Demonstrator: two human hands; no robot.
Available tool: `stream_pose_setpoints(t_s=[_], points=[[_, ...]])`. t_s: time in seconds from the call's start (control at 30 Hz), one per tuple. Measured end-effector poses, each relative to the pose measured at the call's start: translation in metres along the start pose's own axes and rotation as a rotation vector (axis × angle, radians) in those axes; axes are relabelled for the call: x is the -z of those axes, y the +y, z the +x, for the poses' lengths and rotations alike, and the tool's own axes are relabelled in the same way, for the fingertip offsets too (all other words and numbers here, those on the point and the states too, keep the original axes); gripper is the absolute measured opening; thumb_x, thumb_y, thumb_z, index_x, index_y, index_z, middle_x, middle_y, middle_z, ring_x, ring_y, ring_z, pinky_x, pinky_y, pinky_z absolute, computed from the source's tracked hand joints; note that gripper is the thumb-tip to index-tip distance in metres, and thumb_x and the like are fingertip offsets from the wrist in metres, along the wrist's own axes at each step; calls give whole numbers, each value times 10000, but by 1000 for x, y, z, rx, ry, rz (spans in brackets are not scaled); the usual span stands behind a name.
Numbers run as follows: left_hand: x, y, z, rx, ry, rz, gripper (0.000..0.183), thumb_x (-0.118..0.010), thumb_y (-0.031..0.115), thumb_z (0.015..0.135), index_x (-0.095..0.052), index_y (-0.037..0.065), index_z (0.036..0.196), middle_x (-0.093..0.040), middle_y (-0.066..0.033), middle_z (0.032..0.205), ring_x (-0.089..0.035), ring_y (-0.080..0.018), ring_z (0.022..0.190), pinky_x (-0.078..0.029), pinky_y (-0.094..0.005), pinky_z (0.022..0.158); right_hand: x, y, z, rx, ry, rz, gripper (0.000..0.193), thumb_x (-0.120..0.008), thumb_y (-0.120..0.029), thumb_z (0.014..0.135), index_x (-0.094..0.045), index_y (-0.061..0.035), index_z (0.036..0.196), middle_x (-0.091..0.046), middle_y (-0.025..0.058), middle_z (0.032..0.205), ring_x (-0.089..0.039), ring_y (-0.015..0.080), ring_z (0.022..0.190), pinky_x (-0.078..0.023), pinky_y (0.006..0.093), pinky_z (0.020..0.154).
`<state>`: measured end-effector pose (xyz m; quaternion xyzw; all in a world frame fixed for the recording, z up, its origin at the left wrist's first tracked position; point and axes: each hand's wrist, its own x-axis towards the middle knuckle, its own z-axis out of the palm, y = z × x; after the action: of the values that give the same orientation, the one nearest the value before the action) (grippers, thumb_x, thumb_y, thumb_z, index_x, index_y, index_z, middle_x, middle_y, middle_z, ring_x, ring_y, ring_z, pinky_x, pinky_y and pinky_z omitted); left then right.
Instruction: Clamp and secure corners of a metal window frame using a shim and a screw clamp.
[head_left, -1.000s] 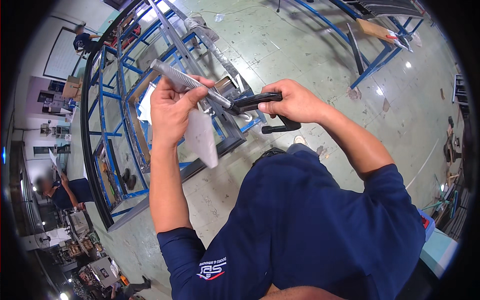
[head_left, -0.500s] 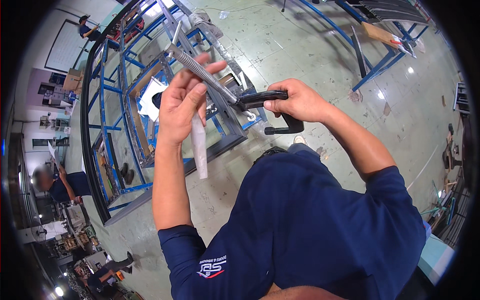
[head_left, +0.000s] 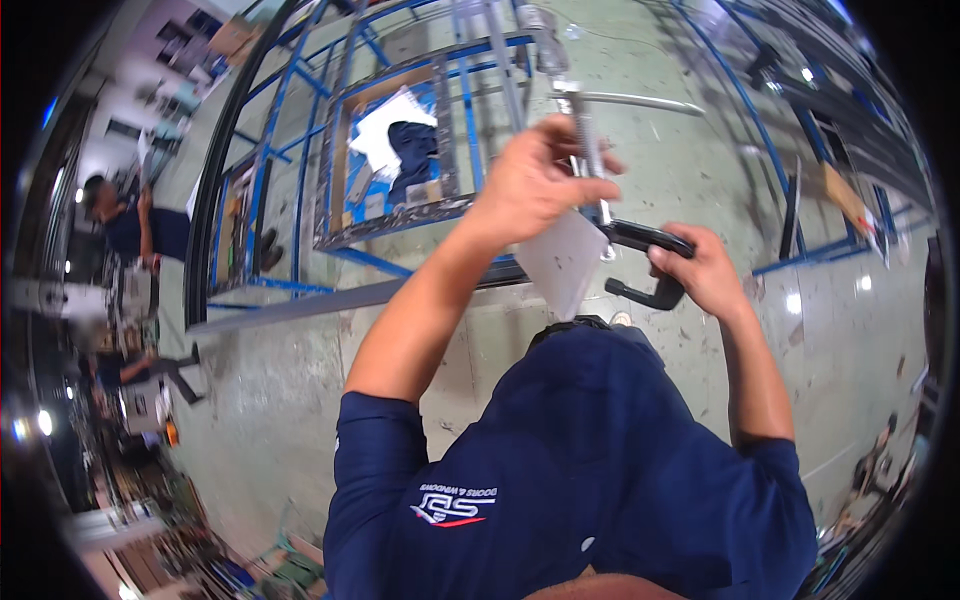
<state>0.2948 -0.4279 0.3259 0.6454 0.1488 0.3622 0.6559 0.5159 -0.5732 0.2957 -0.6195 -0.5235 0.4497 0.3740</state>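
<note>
My right hand (head_left: 708, 268) is closed around the black frame of a C-clamp (head_left: 636, 236), held out in front of my body. The clamp's long threaded screw (head_left: 587, 125) points away from me, and a plain metal bar handle (head_left: 645, 102) crosses its far end. Beside the screw is my left hand (head_left: 535, 185), slightly blurred, its fingers curled at the thread. A flat whitish piece (head_left: 562, 262) with small dark marks hangs below this hand, held against the palm; its material is unclear.
A blue metal frame rack (head_left: 365, 262) with dark profiles stands ahead to the left. White paper (head_left: 385, 130) and dark cloth (head_left: 412, 150) lie in its boxed section. At right is another blue stand (head_left: 820, 262) with dark bars. A person (head_left: 140, 220) stands at far left.
Both hands and the clamp have shifted right in view, and the screw has swung from leaning left to nearly straight ahead. The whitish piece has turned its broad face into view.
</note>
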Motion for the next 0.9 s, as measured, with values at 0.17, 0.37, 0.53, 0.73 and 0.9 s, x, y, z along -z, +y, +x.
stream_pose_setpoints(t_s=[0.17,0.37,0.53,0.73,0.9], points=[[-6,-2,-7,143,-65,-50,391,-753,-16,845,-587,17,1197,-702,-128,1117,-655,-148,1040,-568,-312,872,1,2,-6,-66,-24,28,175,-672,-159,914,-630,-26,808,-618,7,674,-546,84,616,-426,268,561],[4,-24,-11,7,120,-14,281,-751,103,890,-602,55,1123,-720,-76,981,-657,-128,839,-557,-309,765,1,19,-5,-69,4,-54,164,-669,-156,919,-643,-17,835,-642,23,707,-571,94,653,-444,262,597],[90,-78,-35,506,497,-105,380,-611,417,989,-647,62,1120,-715,-86,916,-632,-130,746,-528,-304,678,12,34,-21,-89,62,-30,157,-672,-156,914,-656,-1,898,-668,35,771,-605,111,735,-466,253,697],[301,-169,-97,725,987,281,353,-672,379,943,-707,70,1110,-719,-112,1058,-661,-226,896,-536,-417,822,21,40,-43,-243,273,-20,224,-667,-218,937,-652,5,927,-660,34,818,-590,117,774,-456,270,747],[415,-233,-79,1018,564,805,508,-747,302,853,-651,75,1297,-678,-148,1269,-667,-263,1131,-515,-382,947,24,38,-54,-281,359,-36,286,-677,-285,947,-650,0,928,-660,42,837,-592,130,803,-453,276,766]])
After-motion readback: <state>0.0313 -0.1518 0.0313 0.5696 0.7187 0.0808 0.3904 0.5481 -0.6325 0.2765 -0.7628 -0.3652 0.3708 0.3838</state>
